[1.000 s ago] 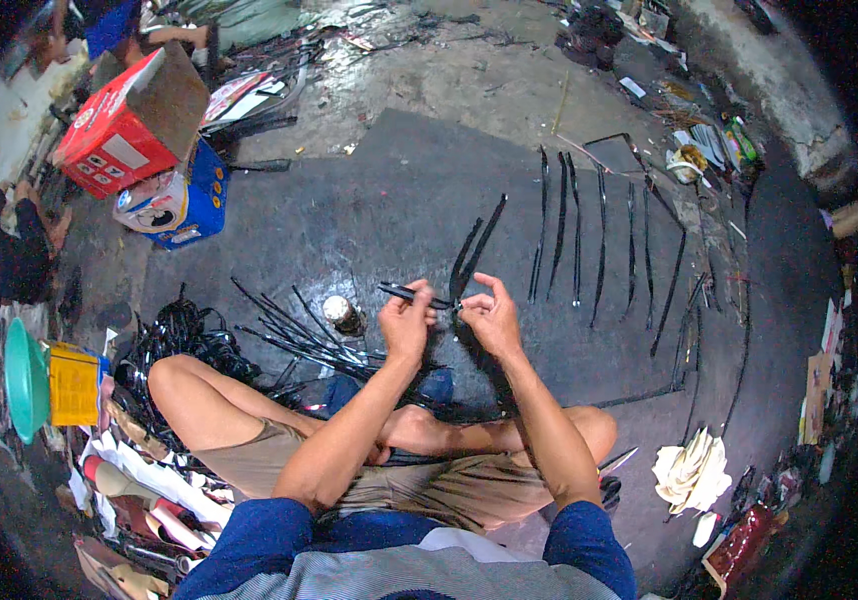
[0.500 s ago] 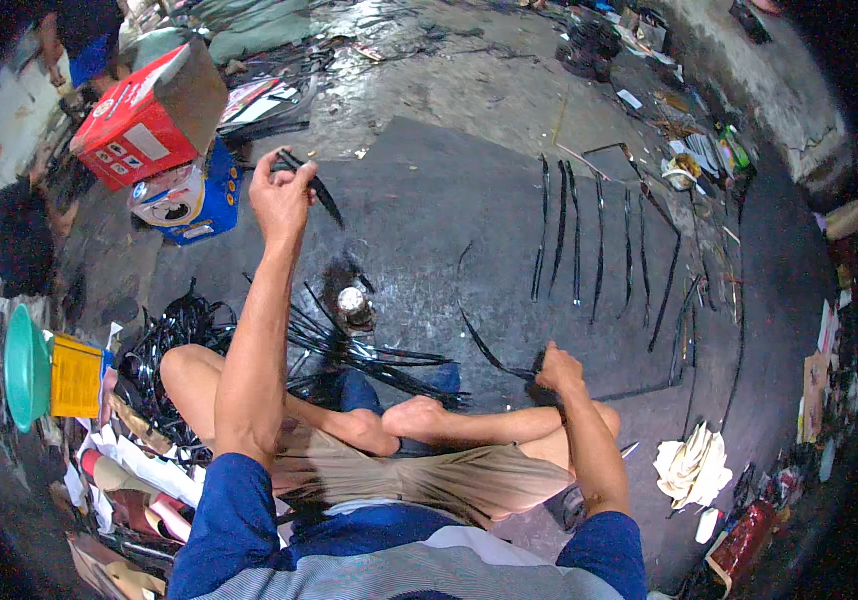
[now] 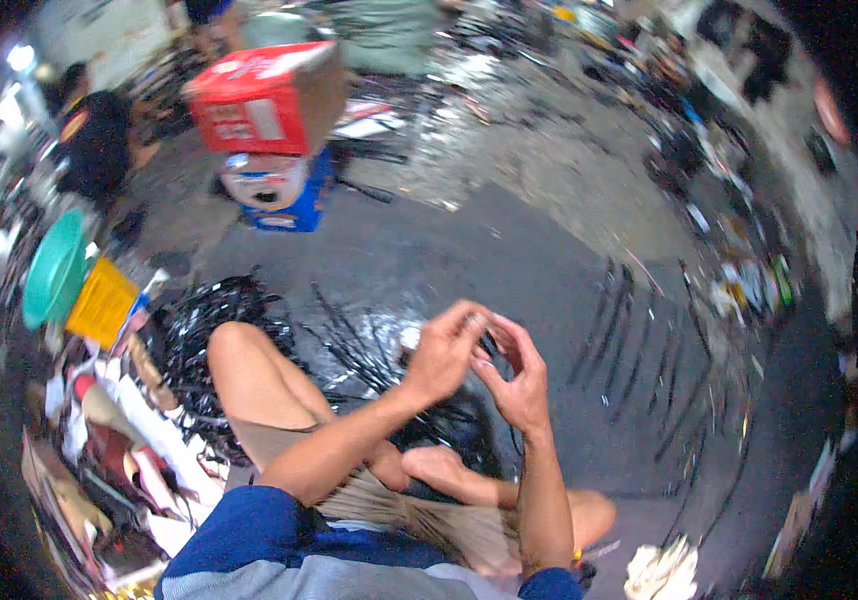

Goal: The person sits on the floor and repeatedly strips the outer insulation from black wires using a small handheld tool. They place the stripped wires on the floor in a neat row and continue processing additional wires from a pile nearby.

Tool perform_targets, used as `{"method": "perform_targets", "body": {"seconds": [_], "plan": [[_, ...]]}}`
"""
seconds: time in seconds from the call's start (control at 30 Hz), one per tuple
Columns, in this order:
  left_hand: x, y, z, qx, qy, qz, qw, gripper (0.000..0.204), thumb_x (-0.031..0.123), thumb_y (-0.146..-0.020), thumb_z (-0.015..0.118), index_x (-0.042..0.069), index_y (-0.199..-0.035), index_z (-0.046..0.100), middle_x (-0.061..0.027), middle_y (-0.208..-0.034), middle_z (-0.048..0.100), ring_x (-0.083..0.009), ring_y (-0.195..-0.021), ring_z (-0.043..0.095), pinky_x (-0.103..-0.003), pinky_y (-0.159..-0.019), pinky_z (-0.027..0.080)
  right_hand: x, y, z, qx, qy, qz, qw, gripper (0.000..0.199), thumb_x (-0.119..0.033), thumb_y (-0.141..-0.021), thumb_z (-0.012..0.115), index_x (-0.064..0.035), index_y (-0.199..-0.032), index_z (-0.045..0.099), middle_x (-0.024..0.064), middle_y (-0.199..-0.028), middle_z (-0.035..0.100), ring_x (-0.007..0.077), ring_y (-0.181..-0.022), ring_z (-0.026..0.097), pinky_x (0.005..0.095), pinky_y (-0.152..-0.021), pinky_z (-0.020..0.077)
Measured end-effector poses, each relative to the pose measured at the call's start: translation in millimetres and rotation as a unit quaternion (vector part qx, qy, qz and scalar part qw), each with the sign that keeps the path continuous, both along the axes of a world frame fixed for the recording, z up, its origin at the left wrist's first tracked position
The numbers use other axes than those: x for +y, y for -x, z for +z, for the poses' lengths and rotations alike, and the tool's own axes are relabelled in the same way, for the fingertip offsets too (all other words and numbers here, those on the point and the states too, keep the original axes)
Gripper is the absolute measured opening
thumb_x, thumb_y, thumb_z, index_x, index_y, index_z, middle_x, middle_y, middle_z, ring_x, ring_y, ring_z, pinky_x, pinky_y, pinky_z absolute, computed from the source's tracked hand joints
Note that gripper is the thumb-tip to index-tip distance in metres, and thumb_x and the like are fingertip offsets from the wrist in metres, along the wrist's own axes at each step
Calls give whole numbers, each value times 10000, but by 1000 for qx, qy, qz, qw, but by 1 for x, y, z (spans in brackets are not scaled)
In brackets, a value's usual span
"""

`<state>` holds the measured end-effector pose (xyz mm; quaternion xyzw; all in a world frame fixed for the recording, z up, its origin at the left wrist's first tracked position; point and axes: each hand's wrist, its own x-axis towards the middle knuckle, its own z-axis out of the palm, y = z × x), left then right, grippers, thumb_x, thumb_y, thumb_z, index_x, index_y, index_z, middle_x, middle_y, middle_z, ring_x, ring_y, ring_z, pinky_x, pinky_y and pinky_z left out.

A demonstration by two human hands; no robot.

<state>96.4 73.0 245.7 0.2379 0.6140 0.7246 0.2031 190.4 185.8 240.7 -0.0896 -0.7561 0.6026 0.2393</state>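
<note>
Both hands meet over the lap, left hand (image 3: pixel 446 352) and right hand (image 3: pixel 516 375) pinched together on a small dark strip (image 3: pixel 490 343), probably, view is blurred. A row of laid-out strips (image 3: pixel 649 350) looks done on the floor at right; a tangled black pile (image 3: pixel 211 330) waits at left

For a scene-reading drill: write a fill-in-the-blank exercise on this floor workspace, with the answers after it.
1. The left hand and right hand meet in front of the person's crossed ____.
2. The cardboard box at the top is ____ in colour.
3. The yellow container lies beside a round ____ basin.
4. A row of long dark strips lies on the floor to the person's ____.

Answers: legs; red; green; right
</note>
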Motion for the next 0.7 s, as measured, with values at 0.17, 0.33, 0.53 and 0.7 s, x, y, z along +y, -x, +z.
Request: {"method": "perform_targets", "body": {"seconds": [0.17, 0.33, 0.53, 0.7], "plan": [[-21, -6, -23, 10, -14, 89, 996, 151, 108, -978, 607, -9, -1066, 643, -67, -919, 680, -134, -862, 668, -283, -745, 544, -24, 12, 6, -82, 2, -12, 997, 415, 48, -801, 744, 9, -1207, 667, 20, -1056, 667, 76, -890, 590, 204, -794, 485], [-19, -8, -30, -46, -108, 98, 988, 158, 79, -918, 683, 68, -1061, 616, 9, -784, 623, -45, -675, 564, -232, -576, 467, -23, 11, 5, -26, -164, -31, 986, 248, 47, -801, 735, 39, -1047, 704, 7, -879, 609, 109, -804, 554, 247, -718, 448], [-15, -9, -39, -78, -103, 95, 987, 128, 83, -908, 698, 42, -1010, 631, 8, -818, 642, -56, -731, 593, -224, -633, 492, -33, 5, 18, -1, -274, -33, 961, 241, 48, -823, 707, 40, -1064, 702, 53, -833, 592, 153, -754, 564, 273, -680, 446], [-15, -10, -36, -218, -144, -4, 965, 159, 123, -919, 704, 46, -1049, 656, -10, -897, 694, -79, -774, 634, -264, -646, 522, -44, 2, 35, 35, -302, -59, 951, 222, 26, -829, 721, 41, -1050, 714, 77, -817, 619, 172, -728, 582, 292, -639, 454]]}}
